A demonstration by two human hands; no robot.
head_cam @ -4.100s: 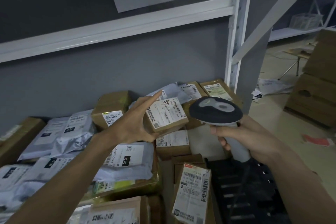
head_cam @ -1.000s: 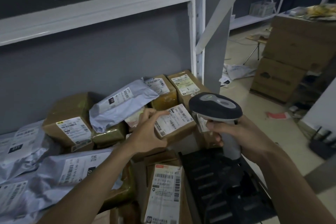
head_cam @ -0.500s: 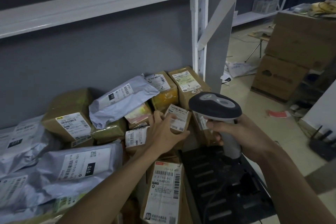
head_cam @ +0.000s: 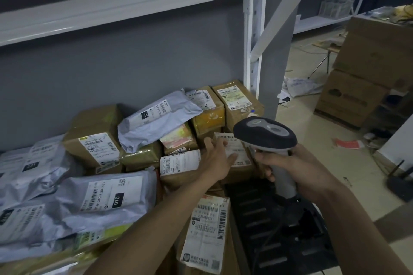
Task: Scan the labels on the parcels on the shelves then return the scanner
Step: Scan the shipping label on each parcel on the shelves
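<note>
The scanning step is judged to be in hand. A handheld barcode scanner with a dark oval head and a pale grey handle (head_cam: pixel 266 135) is held upright by its handle in the right hand (head_cam: pixel 297 169), whose grip is wrapped round the handle with the fingers curled at its front. The scanner head is aimed down at a small brown cardboard parcel with a white printed label (head_cam: pixel 237 152), which lies just left of and below the head. That parcel is steadied by the left hand (head_cam: pixel 218 158), its grip spread, with straightened fingers laid across the label's left part. Whether the label has been read cannot be told.

For the next move, the fingers would probably need to be drawn off the barcode so that the label is left uncovered, and the scanner kept pointed squarely at it; other parcels around it are presumably to be taken afterwards, before the scanner is returned.

Left of the scanner, a grey plastic mailer bag (head_cam: pixel 156 118) marked "010" is seen on top of the pile. Further left and lower, a larger grey plastic mailer (head_cam: pixel 107 196) is marked "010" with a code that appears to read "010-010-L30-551". Behind the scanner, two brown cardboard boxes carry handwritten marks: "2" (head_cam: pixel 206 107) and what looks like "3-3" (head_cam: pixel 235 99). Other label print is too small to be read.
</note>
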